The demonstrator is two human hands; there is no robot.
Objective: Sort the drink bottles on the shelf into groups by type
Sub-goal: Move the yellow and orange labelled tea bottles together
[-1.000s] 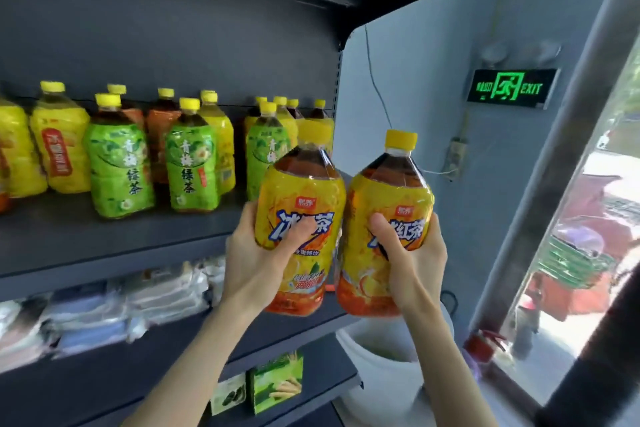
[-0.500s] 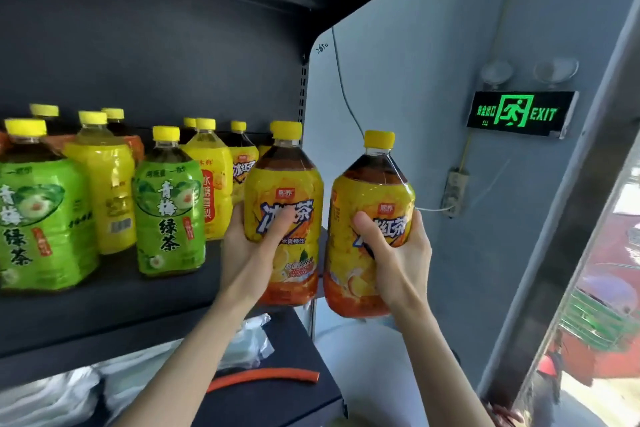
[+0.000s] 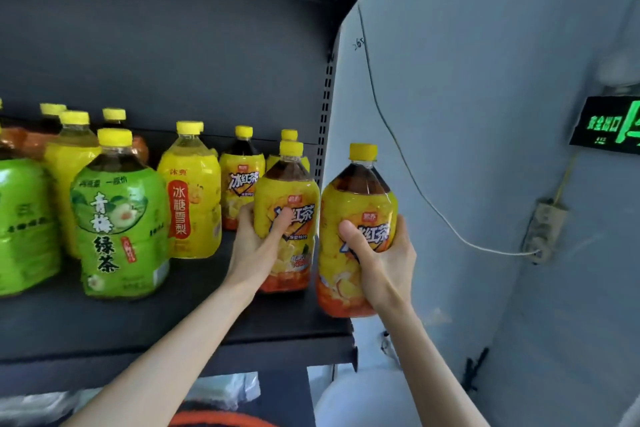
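Gripping one upright iced-tea bottle each, left hand (image 3: 258, 250) is over the shelf (image 3: 207, 329); right hand (image 3: 384, 260) is beyond its edge.

Green bottle (image 3: 119, 236) reads 青梅绿茶; held bottles (image 3: 356, 218) 冰红茶
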